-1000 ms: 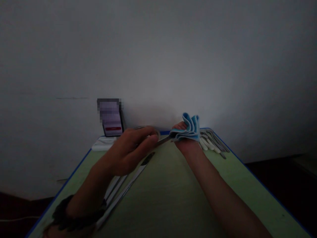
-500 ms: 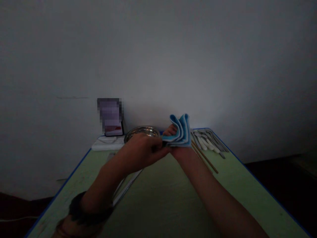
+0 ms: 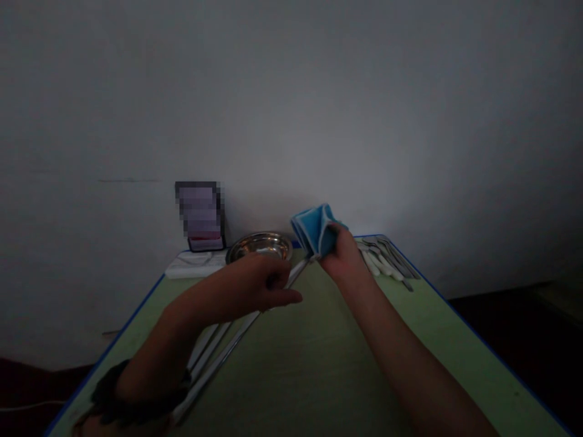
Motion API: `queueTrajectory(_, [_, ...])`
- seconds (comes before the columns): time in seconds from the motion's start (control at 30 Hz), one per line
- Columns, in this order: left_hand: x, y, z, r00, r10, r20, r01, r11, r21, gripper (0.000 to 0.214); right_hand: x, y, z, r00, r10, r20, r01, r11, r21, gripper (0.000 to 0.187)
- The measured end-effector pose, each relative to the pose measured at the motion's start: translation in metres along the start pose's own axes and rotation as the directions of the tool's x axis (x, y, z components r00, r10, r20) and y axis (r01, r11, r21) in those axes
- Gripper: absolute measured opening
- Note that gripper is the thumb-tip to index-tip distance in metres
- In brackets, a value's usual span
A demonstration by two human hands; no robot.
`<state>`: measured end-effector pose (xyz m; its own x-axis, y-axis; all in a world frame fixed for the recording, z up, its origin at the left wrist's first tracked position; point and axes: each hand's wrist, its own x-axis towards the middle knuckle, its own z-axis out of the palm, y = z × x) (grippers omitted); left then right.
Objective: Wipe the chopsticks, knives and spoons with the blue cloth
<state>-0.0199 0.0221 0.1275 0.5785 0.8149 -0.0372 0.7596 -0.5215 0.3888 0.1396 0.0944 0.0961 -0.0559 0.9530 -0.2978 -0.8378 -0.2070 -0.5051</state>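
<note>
Fingers (image 3: 340, 227) of the right hand (image 3: 342, 254) are closing firmly around a bunched blue cloth (image 3: 314, 226), just right of the frame's centre. A metal utensil (image 3: 299, 271) is poking out of the cloth's lower edge, slanting down towards the left hand (image 3: 255, 280). There the thumb is stretching out and the other fingers are curling; whether they are pinching the utensil I cannot tell. Both cloth and utensil are hanging above the table (image 3: 314, 370). A shiny bowl (image 3: 240, 244) is sitting left of centre, spoons and forks (image 3: 385, 262) are lying at the right, and long metal pieces (image 3: 213, 368) are resting lower left. The person seems to be wiping the utensil; the next move is probably calling for a steady left-hand hold and even cloth pressure.
</note>
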Motion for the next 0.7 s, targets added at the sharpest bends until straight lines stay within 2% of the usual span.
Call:
queueTrajectory(0.17, [0.002, -0.005, 0.001, 0.999, -0.039, 0.021, 0.039, 0.999, 0.025, 0.034, 0.005, 0.013, -0.003, 0.997, 0.012, -0.071, -0.016, 0.998, -0.063, 0.021])
queueTrajectory(0.3, [-0.002, -0.007, 0.003, 0.990, -0.071, 0.121, 0.074, 0.997, -0.019, 0.034, 0.007, 0.011, -0.006, 0.996, 0.018, -0.089, -0.021, 0.999, -0.028, 0.025])
queueTrajectory(0.47, [-0.003, -0.008, 0.004, 0.983, -0.089, 0.158, 0.089, 0.996, 0.006, 0.032, 0.005, 0.006, -0.005, 0.993, -0.005, -0.118, 0.003, 1.000, -0.021, 0.034])
queueTrajectory(0.57, [-0.001, -0.010, 0.005, 0.982, -0.099, 0.158, 0.096, 0.995, 0.025, 0.029, 0.005, 0.009, -0.005, 0.990, -0.010, -0.139, 0.007, 1.000, -0.017, 0.033])
queueTrajectory(0.7, [0.002, -0.015, 0.008, 0.989, -0.110, 0.098, 0.105, 0.993, 0.055, 0.021, 0.008, 0.019, -0.006, 0.989, 0.057, -0.137, -0.061, 0.998, -0.024, 0.027])
